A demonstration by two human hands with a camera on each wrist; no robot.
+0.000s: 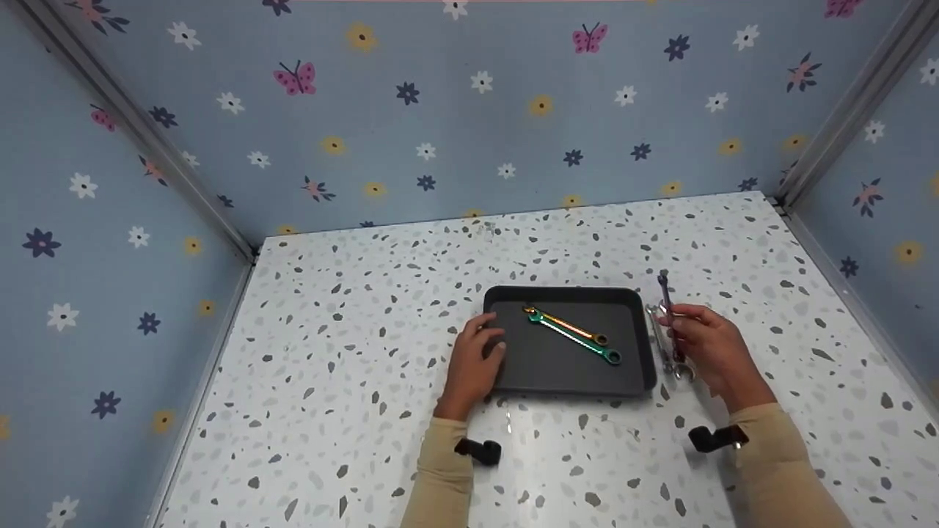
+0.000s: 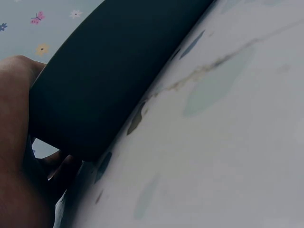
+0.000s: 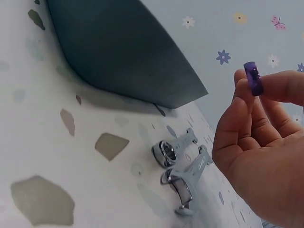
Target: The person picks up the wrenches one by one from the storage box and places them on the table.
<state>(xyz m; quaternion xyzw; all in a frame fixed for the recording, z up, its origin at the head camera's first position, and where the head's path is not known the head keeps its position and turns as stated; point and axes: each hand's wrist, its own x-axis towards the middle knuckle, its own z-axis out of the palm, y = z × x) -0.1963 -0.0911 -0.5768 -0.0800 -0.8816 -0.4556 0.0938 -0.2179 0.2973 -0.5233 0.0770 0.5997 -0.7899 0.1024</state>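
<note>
My left hand (image 1: 472, 363) grips the left rim of a dark grey rectangular tray (image 1: 568, 385), its thumb over the edge. Inside the tray lie a gold wrench (image 1: 568, 324) and a green wrench (image 1: 576, 338), side by side on a slant. To the right of the tray, my right hand (image 1: 708, 345) pinches a purple wrench (image 3: 253, 80) between thumb and fingers, held above the table. Beneath that hand, two silver wrenches (image 3: 178, 147) lie on the table close to the tray's right wall, partly covered by the hand in the head view.
The white speckled table (image 1: 352, 330) runs back to a blue flowered panel (image 1: 469, 110), with similar panels at the left and right sides. Each forearm wears a black wrist mount (image 1: 480, 450). The tray's raised walls stand between the two hands.
</note>
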